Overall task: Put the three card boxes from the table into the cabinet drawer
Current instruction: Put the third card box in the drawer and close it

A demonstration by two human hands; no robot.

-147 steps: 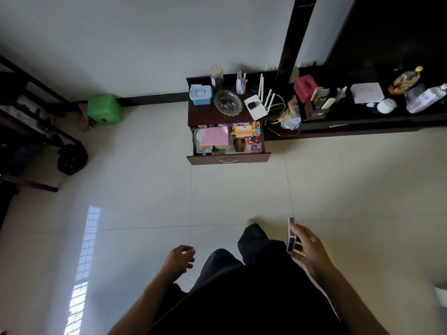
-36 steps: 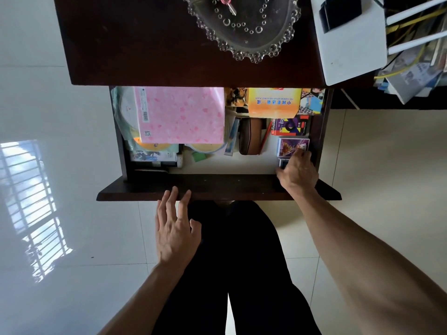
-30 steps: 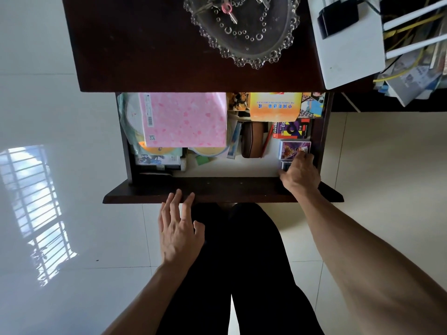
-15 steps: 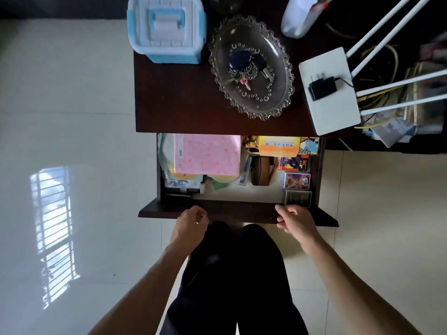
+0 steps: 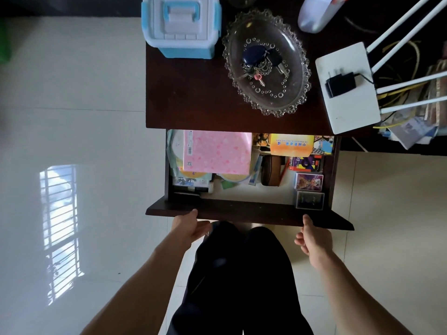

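The cabinet drawer (image 5: 242, 211) stands pulled out below the dark cabinet top (image 5: 188, 97). Three card boxes lie in a column at its right end: a red and purple one (image 5: 305, 163) at the back, a purple one (image 5: 309, 181) in the middle, and a dark one (image 5: 310, 200) against the front. My left hand (image 5: 191, 228) grips the left part of the drawer front, thumb on its top edge. My right hand (image 5: 312, 238) is at the right part of the front, thumb on the edge and fingers curled below.
The drawer also holds a pink pack (image 5: 217, 151), an orange box (image 5: 291, 144) and a brown case (image 5: 272, 172). On the cabinet top are a blue-lidded box (image 5: 181, 25), a glass dish with keys (image 5: 266, 61) and a white router (image 5: 348, 88). My dark-trousered legs (image 5: 242, 274) stand before the drawer.
My right hand left the dark card box in the drawer's front right corner and drew back to the drawer front. My left hand moved up onto the front. The view rose.
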